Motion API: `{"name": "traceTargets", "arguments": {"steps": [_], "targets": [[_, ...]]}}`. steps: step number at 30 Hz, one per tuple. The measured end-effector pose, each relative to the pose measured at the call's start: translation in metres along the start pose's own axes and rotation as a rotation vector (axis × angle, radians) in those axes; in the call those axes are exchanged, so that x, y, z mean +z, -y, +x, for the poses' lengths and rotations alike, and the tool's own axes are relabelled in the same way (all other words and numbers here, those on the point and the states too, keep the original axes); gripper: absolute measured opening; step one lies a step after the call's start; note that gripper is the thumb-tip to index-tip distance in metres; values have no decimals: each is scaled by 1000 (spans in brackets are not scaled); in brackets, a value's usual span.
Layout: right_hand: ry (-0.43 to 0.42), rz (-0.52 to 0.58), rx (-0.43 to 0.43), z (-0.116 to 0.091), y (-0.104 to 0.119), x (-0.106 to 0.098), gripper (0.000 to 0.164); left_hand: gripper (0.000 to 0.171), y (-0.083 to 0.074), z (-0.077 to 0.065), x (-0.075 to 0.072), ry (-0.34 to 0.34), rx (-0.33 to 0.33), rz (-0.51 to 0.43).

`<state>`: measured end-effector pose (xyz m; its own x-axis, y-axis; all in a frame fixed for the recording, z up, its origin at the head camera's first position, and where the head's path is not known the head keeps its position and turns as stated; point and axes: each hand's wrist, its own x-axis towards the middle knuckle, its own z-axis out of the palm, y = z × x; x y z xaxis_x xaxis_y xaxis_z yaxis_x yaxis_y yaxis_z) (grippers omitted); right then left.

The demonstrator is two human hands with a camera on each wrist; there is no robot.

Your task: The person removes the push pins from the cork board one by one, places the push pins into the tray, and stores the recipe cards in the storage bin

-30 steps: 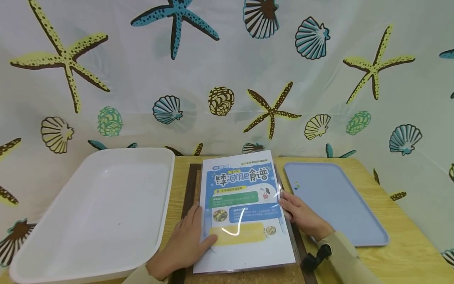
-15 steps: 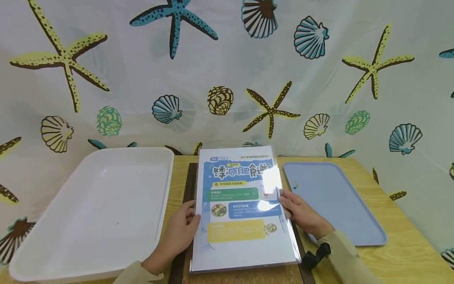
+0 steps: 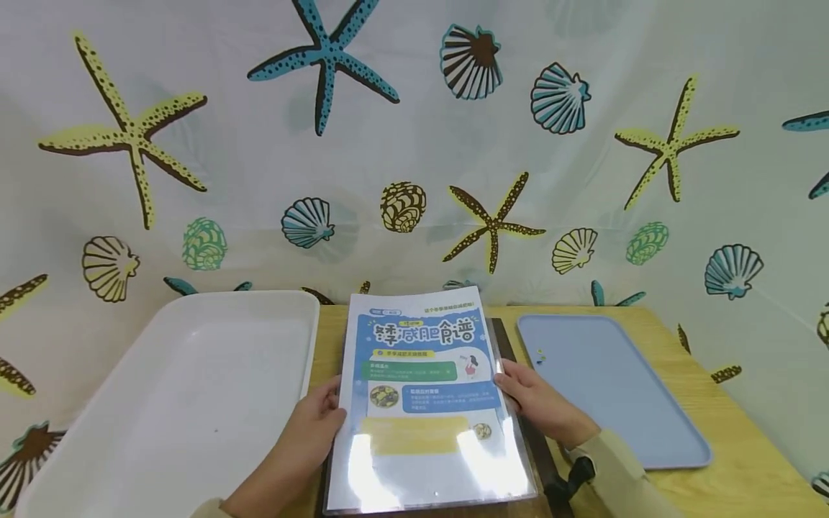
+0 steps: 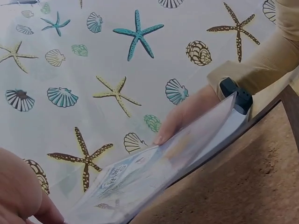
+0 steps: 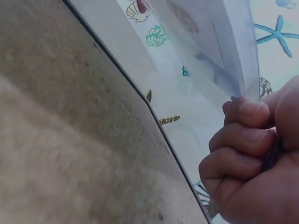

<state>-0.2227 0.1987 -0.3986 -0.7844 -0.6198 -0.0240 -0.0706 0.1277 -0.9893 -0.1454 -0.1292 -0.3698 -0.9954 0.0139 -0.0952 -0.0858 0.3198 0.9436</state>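
Note:
A clear plastic-covered printed sheet, with blue, green and yellow panels and Chinese text, is held up at a slant by both hands. My left hand grips its left edge, the thumb in front and the fingers partly hidden behind. At the right edge my right hand pinches it; in the right wrist view the other fingers are curled in. Below the sheet lies a cork board with a dark wooden frame, mostly covered in the head view. Glare whitens the sheet's lower part.
A large white tray stands to the left on the wooden table. To the right lies a flat light-blue tray with a small coloured mark near its left edge. Behind hangs a white curtain printed with starfish and shells.
My left hand has gone from lying against the sheet's left edge to gripping it. The sheet has lifted off the board and shifted a little left. The head view has tilted slightly up.

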Motion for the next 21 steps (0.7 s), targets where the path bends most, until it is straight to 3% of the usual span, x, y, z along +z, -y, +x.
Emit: {"name": "traceTargets", "arguments": {"steps": [6, 10, 14, 21], "targets": [[-31, -32, 11, 17, 9, 12, 51, 51, -6, 0, -22, 9, -66, 36], [-50, -61, 15, 30, 17, 22, 44, 51, -5, 3, -36, -25, -84, 114], [-47, -71, 20, 46, 22, 33, 41, 51, 0, 4, -51, -51, -103, 166], [-54, -82, 34, 71, 23, 53, 36, 55, 13, 4, -78, -29, -149, 225]]}}
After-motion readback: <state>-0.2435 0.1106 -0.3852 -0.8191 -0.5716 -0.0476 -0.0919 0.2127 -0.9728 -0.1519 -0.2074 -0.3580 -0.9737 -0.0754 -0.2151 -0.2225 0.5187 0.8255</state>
